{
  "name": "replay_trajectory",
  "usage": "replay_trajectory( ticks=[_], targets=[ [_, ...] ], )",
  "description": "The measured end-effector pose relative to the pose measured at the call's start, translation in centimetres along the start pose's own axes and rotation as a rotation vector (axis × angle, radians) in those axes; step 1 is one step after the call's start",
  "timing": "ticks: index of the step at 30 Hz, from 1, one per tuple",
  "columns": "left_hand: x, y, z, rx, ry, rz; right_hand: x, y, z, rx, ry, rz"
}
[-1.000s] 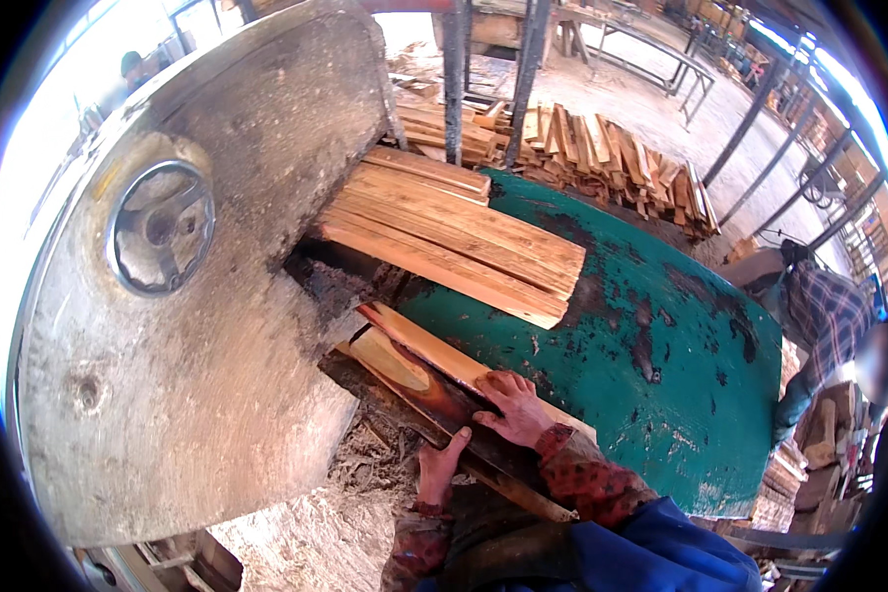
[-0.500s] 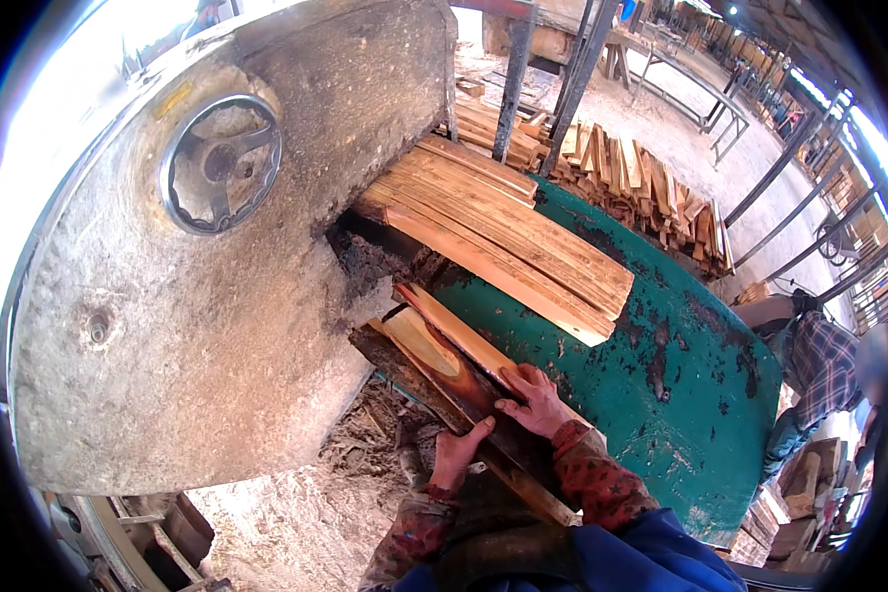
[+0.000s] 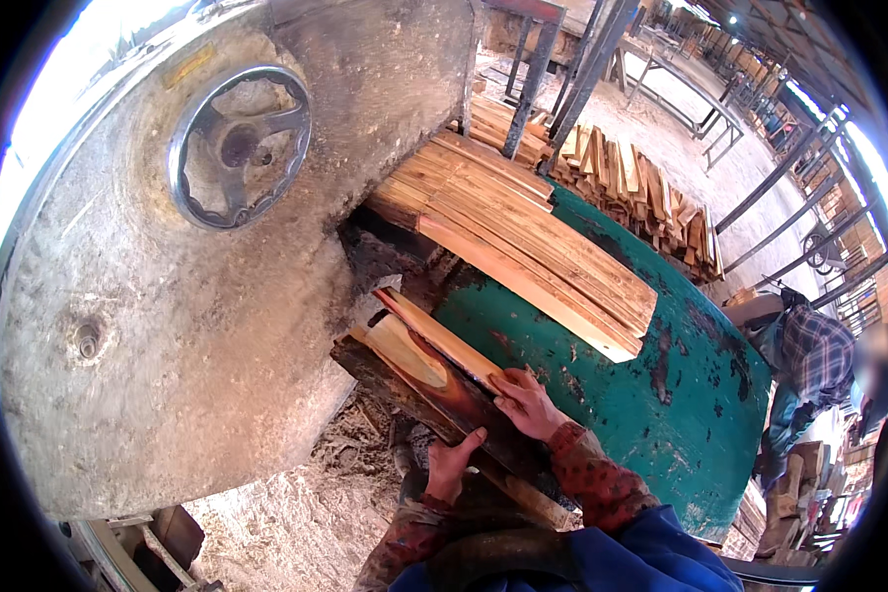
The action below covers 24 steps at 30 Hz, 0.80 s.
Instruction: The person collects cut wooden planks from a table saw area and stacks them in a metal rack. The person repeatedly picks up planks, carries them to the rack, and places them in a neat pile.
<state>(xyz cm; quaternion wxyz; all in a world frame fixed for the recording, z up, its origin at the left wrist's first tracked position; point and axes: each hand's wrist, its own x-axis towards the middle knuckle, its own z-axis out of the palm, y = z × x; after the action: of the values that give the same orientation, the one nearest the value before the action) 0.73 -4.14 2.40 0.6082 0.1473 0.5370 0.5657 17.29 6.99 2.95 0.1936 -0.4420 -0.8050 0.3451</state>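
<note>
Rough, bark-edged wooden slabs (image 3: 411, 357) lie slantwise in front of me, with pale faces and dark bark along the sides. My left hand (image 3: 449, 468) grips their near edge, its thumb on top and its fingers hidden underneath. My right hand (image 3: 529, 407) is closed over the far edge, fingers curled on the narrow pale board. The far ends of the slabs reach beside the stone-coloured machine housing (image 3: 168, 365). Just beyond them, a stack of sawn planks (image 3: 533, 257) rests on the chipped green table (image 3: 582, 414).
A metal handwheel (image 3: 241, 148) sticks out from the housing. Metal posts (image 3: 531, 89) stand behind the planks, near a pile of cut wood (image 3: 641, 192). At right, a person in a checked shirt (image 3: 814, 350) bends near more timber (image 3: 791, 493). Sawdust (image 3: 286, 523) covers the floor below.
The slabs and both my hands have shifted slightly left, toward the housing and away from the plank stack. My grip looks the same. The whole view has also tilted a little.
</note>
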Motion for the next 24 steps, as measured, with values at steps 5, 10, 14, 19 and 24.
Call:
replay_trajectory(
  ticks=[5,10,14,19,24],
  targets=[
    [1.9,3.0,0.0,-0.022,0.010,-0.011,3.7,0.1,0.3,-0.048,0.039,-0.125],
    [4.1,2.5,-0.8,-0.005,0.001,0.014,5.0,0.1,0.1,-0.082,0.039,-0.160],
    [4.9,0.7,-1.6,0.067,0.052,0.072,5.1,-1.3,-0.9,-0.135,-0.071,-0.123],
    [4.6,1.4,-1.3,-0.028,0.074,0.072,7.9,-4.3,-2.4,-0.079,-0.169,-0.124],
    [4.7,2.0,-1.5,-0.007,0.097,0.066,15.1,-6.4,0.2,-0.164,-0.017,-0.188]
  ],
)
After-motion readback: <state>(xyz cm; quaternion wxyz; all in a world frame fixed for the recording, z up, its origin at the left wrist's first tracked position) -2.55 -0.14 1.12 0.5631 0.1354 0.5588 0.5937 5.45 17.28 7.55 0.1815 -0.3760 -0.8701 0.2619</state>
